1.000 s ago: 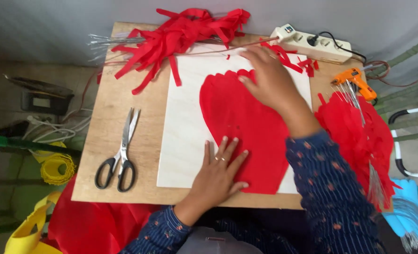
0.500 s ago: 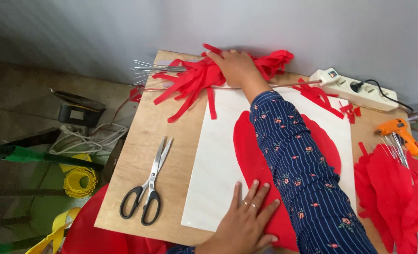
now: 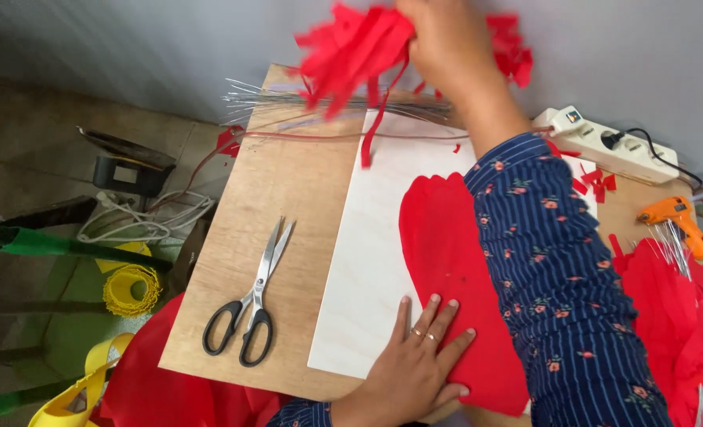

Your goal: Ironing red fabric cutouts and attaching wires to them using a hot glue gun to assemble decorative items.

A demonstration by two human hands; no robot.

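red paper strips (image 3: 351, 47) bunched in right hand (image 3: 438, 39) — left hand (image 3: 415, 364) flat on red sheet (image 3: 454, 269).

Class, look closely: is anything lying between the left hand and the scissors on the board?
Nothing visible does. The left hand lies flat on the red sheet; only bare white panel and wooden board separate it from the scissors.

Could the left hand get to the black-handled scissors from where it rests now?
Probably yes. The left hand lies flat on the red sheet, its grip empty, and the scissors lie just to its left on bare wooden board, with nothing between them.
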